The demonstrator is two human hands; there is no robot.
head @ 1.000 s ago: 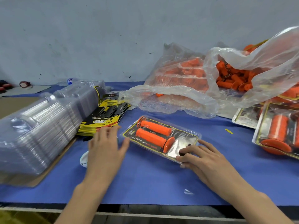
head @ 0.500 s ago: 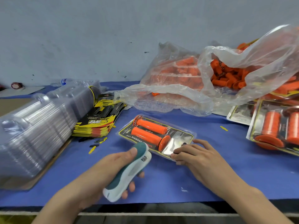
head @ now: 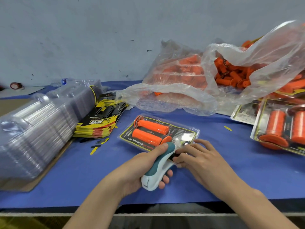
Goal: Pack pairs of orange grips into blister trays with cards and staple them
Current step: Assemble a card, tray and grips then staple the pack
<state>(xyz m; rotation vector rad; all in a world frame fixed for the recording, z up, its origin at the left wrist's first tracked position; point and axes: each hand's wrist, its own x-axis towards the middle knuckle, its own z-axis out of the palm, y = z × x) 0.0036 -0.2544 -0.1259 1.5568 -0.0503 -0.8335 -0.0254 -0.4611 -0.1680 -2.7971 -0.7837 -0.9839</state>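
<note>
A: Blue-covered bench [head: 231,171] against scuffed grey wall [head: 82,38]. Whereabouts of blister tray [head: 184,134]?

B: Mid-bench, flat on the cloth. Closed over printed card and a pair of orange grips [head: 153,126], side by side, flanges at opposite ends.

A: Left hand [head: 138,169]?

B: Clenched round teal-and-white stapler [head: 158,169]; thumb along the top, fingers curled underneath. Stapler nose up against tray's near edge, just beside lower grip's flange. Actual bite on the edge: cannot tell, hidden behind right fingers.

A: Right hand [head: 198,160]?

B: Palm down, fingers loosely spread, curled round nothing. Presses tray's near right end onto the cloth. Fingertips [head: 183,157] touching stapler nose, near lower grip's flange yet apart from both grips.

A: Surroundings?

B: Far left, long stack of clear trays [head: 41,126] lying on its side. Next to it, pile of yellow-black cards [head: 99,124], with paper slivers [head: 94,148] scattered in front. Behind, two clear bags [head: 181,90] full of loose orange grips. Far right, filled packs [head: 280,128], overlapping, partly cut off by frame edge.
</note>
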